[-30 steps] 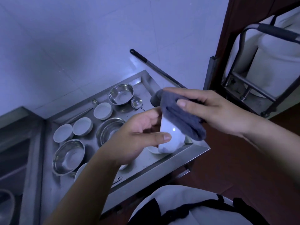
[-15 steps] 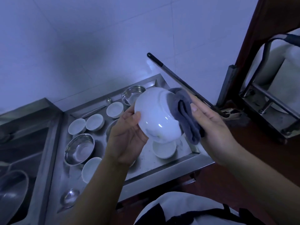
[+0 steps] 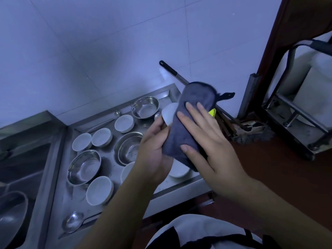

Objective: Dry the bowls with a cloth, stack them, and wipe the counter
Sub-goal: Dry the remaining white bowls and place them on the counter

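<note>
1. Steel counter (image 3: pixel 162 192) w/ raised rim, set against the tiled wall (image 3: pixel 89 51); sink basin (image 3: pixel 21 169) at its left.
2. Right hand (image 3: pixel 208 141) laid over the grey cloth (image 3: pixel 186 123), fingers straight & spread, thumb lower down, pressing cloth onto the held bowl.
3. Left hand (image 3: pixel 152 148) grips the bowl's near edge from the left, fingers curled round it; cloth edge touches its fingers.
4. Grey cloth covers most of the held bowl, draped top to bottom, above the counter's right end.
5. White ceramic bowl (image 3: pixel 169 114) held up on edge btwn both hands; only a sliver of rim shows at upper left of cloth.
6. Steel bowls on counter: one front-left (image 3: pixel 84 167), one mid (image 3: pixel 127 150), one at back (image 3: pixel 145 107).
7. White bowls on counter: two side by side at left (image 3: pixel 81 141) (image 3: pixel 101 137), one behind (image 3: pixel 124 123), one near front (image 3: pixel 99 190), one under the hands (image 3: pixel 179 170), another partly hidden by the left forearm.
8. Black-handled mop pole (image 3: pixel 170 70) leans on wall behind cloth.
9. Steel ladle (image 3: pixel 72 221) at front edge of counter.
</note>
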